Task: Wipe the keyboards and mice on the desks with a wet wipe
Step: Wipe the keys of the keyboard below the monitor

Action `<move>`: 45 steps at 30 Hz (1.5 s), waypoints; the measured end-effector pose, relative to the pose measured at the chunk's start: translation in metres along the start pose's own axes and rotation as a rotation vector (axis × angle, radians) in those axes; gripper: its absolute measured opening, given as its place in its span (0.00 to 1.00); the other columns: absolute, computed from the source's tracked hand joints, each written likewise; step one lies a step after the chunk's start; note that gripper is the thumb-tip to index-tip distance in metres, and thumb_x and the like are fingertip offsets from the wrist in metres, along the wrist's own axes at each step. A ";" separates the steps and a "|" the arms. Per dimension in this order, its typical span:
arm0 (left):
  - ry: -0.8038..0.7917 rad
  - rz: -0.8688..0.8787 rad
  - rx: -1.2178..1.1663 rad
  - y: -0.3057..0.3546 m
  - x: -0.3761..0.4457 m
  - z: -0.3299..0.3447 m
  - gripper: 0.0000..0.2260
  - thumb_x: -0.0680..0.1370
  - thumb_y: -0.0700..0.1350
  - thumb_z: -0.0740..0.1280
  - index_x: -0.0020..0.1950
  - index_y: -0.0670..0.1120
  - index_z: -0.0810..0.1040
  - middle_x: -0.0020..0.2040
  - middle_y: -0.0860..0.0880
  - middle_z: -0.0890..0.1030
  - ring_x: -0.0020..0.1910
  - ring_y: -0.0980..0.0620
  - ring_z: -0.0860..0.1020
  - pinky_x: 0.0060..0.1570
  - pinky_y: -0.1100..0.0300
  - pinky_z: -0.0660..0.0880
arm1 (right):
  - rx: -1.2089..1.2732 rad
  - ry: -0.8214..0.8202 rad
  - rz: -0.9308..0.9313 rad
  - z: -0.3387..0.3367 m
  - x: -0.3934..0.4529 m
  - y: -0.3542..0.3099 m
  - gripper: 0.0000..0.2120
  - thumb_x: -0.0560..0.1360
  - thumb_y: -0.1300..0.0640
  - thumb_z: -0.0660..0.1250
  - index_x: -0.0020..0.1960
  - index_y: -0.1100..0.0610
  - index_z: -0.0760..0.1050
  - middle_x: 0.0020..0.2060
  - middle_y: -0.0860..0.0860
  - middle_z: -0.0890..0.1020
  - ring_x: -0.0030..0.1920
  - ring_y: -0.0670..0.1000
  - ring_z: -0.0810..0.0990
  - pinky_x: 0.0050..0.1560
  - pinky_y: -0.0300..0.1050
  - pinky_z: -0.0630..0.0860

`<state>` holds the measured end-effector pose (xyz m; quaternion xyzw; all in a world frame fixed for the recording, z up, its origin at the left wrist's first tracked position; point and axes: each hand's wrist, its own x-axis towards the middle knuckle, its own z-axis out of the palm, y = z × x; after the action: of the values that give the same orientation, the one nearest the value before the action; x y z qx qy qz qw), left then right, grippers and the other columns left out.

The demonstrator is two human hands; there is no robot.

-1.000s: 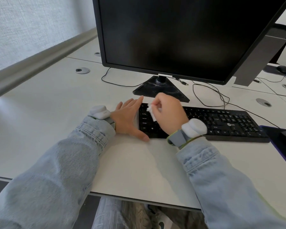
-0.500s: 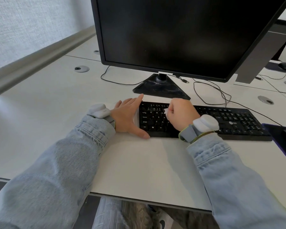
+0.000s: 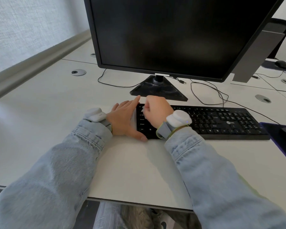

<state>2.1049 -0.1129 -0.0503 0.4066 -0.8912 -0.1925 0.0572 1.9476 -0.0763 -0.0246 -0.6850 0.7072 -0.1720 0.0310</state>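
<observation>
Flat black plastic keyboard [image 3: 213, 121] lying on the white counter [image 3: 130, 166], just in front of the large black monitor's triangular stand [image 3: 158, 90]. Left hand [image 3: 124, 119] spread flat, fingers straight along the keyboard's left end, thumb against its near left corner. Right hand [image 3: 155, 111] curled over the left-side keys, pinching a small crumpled white wet wipe [image 3: 143, 108] against them. Pale denim sleeves and grey-strapped white wrist devices on both arms. Dark mouse pad [image 3: 281, 139] at the right edge; thin black cables [image 3: 210, 91] trailing behind.
</observation>
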 end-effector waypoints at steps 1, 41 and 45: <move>-0.013 -0.006 0.002 0.001 0.000 -0.001 0.70 0.51 0.80 0.65 0.82 0.51 0.36 0.80 0.53 0.55 0.80 0.52 0.49 0.79 0.45 0.44 | -0.024 0.001 0.034 -0.004 -0.001 0.009 0.04 0.77 0.57 0.63 0.45 0.57 0.73 0.45 0.56 0.81 0.48 0.59 0.78 0.51 0.54 0.76; 0.035 -0.008 0.055 0.028 -0.003 0.004 0.71 0.49 0.80 0.63 0.82 0.50 0.35 0.81 0.49 0.53 0.81 0.50 0.46 0.79 0.43 0.41 | -0.003 0.059 -0.153 -0.008 -0.084 0.012 0.05 0.79 0.56 0.59 0.50 0.55 0.73 0.46 0.53 0.78 0.49 0.57 0.74 0.54 0.54 0.68; 0.009 -0.028 0.057 0.021 -0.001 0.004 0.75 0.46 0.87 0.57 0.82 0.49 0.37 0.82 0.50 0.52 0.81 0.51 0.47 0.79 0.44 0.40 | -0.044 0.035 0.002 -0.021 -0.082 0.054 0.03 0.77 0.57 0.60 0.48 0.55 0.72 0.44 0.53 0.79 0.47 0.57 0.77 0.53 0.54 0.72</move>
<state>2.0900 -0.0986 -0.0457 0.4216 -0.8902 -0.1659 0.0467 1.8949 0.0083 -0.0359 -0.6819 0.7118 -0.1684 0.0038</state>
